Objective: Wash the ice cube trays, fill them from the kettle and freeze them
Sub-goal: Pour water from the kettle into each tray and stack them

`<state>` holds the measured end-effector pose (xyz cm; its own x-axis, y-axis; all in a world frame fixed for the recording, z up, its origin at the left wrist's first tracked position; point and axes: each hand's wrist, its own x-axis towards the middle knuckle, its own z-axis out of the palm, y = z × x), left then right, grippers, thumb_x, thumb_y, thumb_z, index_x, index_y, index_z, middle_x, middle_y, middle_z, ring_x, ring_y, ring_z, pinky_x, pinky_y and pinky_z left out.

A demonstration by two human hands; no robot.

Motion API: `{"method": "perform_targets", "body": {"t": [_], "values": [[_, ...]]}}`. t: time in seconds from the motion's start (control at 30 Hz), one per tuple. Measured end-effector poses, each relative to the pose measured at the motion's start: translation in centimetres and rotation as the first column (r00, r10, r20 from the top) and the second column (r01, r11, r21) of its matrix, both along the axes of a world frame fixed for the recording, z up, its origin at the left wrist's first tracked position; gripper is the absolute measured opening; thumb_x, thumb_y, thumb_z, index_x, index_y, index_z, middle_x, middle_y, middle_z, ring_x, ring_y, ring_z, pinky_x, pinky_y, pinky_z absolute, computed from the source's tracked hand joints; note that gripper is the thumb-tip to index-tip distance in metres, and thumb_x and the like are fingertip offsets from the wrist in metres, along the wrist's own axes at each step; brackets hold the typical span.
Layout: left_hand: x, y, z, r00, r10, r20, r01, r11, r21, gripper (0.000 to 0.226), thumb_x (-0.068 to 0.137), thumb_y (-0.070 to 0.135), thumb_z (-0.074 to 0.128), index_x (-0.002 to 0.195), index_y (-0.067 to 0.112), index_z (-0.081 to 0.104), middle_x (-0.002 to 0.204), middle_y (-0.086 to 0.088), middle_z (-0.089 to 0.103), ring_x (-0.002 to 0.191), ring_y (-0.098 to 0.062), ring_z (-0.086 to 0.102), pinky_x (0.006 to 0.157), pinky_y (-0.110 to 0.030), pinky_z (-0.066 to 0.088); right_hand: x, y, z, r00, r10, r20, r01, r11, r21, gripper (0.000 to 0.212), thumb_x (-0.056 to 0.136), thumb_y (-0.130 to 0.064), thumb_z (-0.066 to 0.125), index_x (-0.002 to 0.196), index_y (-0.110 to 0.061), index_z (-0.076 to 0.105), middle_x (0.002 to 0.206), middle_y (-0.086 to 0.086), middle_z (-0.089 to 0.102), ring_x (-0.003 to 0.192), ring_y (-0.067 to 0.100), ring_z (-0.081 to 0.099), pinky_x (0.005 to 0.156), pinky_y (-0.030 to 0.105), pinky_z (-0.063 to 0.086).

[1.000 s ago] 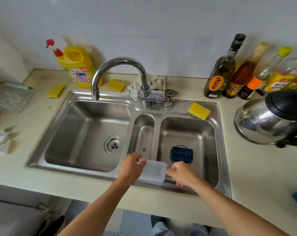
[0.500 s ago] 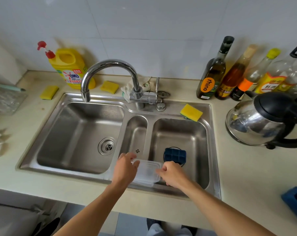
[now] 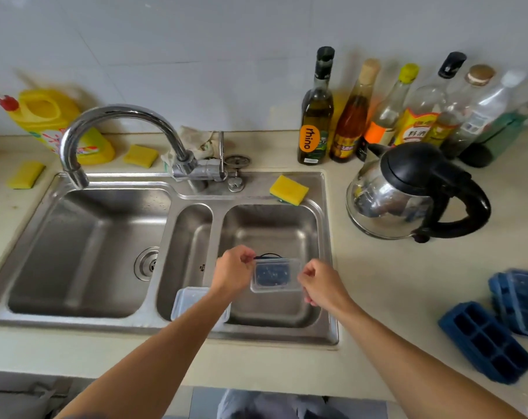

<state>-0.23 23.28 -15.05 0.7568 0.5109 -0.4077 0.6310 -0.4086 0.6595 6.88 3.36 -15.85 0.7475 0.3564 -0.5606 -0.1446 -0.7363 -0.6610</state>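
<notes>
Your left hand (image 3: 235, 273) is curled, its fingertips pinching the far left corner of a clear lid (image 3: 275, 289) low in the sink's right basin (image 3: 287, 225). A dark blue ice cube tray (image 3: 271, 273) shows through the lid. Your right hand (image 3: 321, 287) is curled at the lid's right edge; whether it grips, you cannot tell. A second clear lid (image 3: 188, 300) lies across the basin divider under your left forearm. Two more blue trays (image 3: 485, 340) sit on the counter to your right, near the kettle (image 3: 408, 201).
</notes>
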Motion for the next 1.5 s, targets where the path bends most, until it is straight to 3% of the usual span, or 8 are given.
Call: {"method": "perform_targets", "body": {"t": [0.2, 0.5, 0.7, 1.0, 1.2, 1.33, 1.4, 1.5], "values": [[2.7, 1.4, -3.9, 0.986, -0.115, -0.123, 0.120, 0.992, 0.038, 0.021, 0.098, 0.011, 0.062, 0.113, 0.014, 0.075, 0.108, -0.007, 0.076, 0.088, -0.019, 0.067, 0.082, -0.029, 0.054, 0.6, 1.5, -2.5, 1.000, 0.001, 0.012, 0.000, 0.997, -0.076, 0.009, 0.103, -0.020, 0.058, 0.109, -0.014, 0.061, 0.098, 0.005, 0.069, 0.084, 0.022, 0.071, 0.074, 0.034, 0.058], [5.9, 5.0, -8.0, 0.833, -0.414, -0.368, 0.440, 0.898, -0.016, 0.020, 0.094, 0.007, 0.056, 0.109, 0.008, 0.069, 0.109, -0.014, 0.069, 0.099, -0.029, 0.064, 0.084, -0.036, 0.053, 1.1, 6.6, -9.9, 0.999, -0.034, -0.026, 0.029, 0.984, -0.177, 0.017, 0.098, -0.013, 0.058, 0.113, -0.005, 0.064, 0.105, 0.009, 0.067, 0.085, 0.018, 0.062, 0.054, 0.020, 0.037], [7.3, 5.5, -11.2, 0.755, -0.509, -0.413, 0.545, 0.838, -0.038, 0.019, 0.095, 0.006, 0.055, 0.109, 0.007, 0.067, 0.108, -0.015, 0.067, 0.088, -0.023, 0.057, 0.077, -0.030, 0.046, 2.0, 7.8, -13.4, 0.991, -0.125, -0.041, 0.111, 0.963, -0.247, 0.025, 0.100, -0.015, 0.060, 0.121, -0.003, 0.066, 0.113, 0.013, 0.069, 0.100, 0.026, 0.067, 0.076, 0.034, 0.053], [8.1, 5.1, -12.6, 0.791, -0.480, -0.380, 0.522, 0.853, 0.008, 0.023, 0.095, 0.005, 0.057, 0.115, 0.010, 0.067, 0.115, -0.015, 0.067, 0.091, -0.022, 0.058, 0.076, -0.030, 0.049, 2.6, 7.9, -14.5, 0.987, -0.160, -0.013, 0.146, 0.924, -0.353, 0.023, 0.104, -0.022, 0.056, 0.116, -0.006, 0.066, 0.111, 0.013, 0.069, 0.094, 0.028, 0.066, 0.071, 0.032, 0.047], [7.9, 4.9, -12.4, 0.813, -0.420, -0.404, 0.453, 0.891, -0.014, 0.033, 0.097, 0.005, 0.059, 0.129, 0.010, 0.054, 0.119, -0.016, 0.063, 0.099, -0.029, 0.064, 0.078, -0.036, 0.054, 2.4, 7.4, -15.0, 0.984, -0.165, -0.066, 0.127, 0.913, -0.388, 0.015, 0.101, -0.014, 0.058, 0.110, -0.007, 0.067, 0.100, 0.009, 0.069, 0.081, 0.024, 0.061, 0.049, 0.026, 0.035], [8.3, 5.1, -12.6, 0.771, -0.378, -0.512, 0.417, 0.908, -0.042, 0.023, 0.098, 0.006, 0.059, 0.120, -0.001, 0.062, 0.112, -0.020, 0.065, 0.098, -0.032, 0.067, 0.070, -0.031, 0.051, 2.6, 7.6, -15.3, 0.968, -0.230, -0.103, 0.181, 0.919, -0.350, 0.020, 0.104, -0.017, 0.054, 0.112, -0.004, 0.067, 0.101, 0.011, 0.069, 0.088, 0.028, 0.069, 0.068, 0.038, 0.059], [8.5, 4.9, -12.7, 0.760, -0.370, -0.535, 0.385, 0.919, -0.089, 0.018, 0.096, 0.004, 0.062, 0.112, -0.004, 0.065, 0.098, -0.020, 0.065, 0.088, -0.034, 0.069, 0.059, -0.031, 0.052, 2.6, 7.7, -15.5, 0.959, -0.257, -0.119, 0.203, 0.918, -0.340, 0.020, 0.104, -0.016, 0.053, 0.114, -0.004, 0.067, 0.108, 0.016, 0.070, 0.095, 0.034, 0.071, 0.082, 0.046, 0.062], [8.8, 4.8, -12.6, 0.758, -0.349, -0.550, 0.351, 0.930, -0.108, 0.016, 0.095, 0.004, 0.064, 0.108, -0.004, 0.066, 0.088, -0.016, 0.062, 0.075, -0.029, 0.065, 0.044, -0.026, 0.046, 2.5, 8.0, -15.5, 0.962, -0.252, -0.108, 0.203, 0.920, -0.336, 0.020, 0.103, -0.012, 0.051, 0.114, -0.004, 0.066, 0.111, 0.017, 0.070, 0.097, 0.036, 0.070, 0.083, 0.049, 0.062]]}}
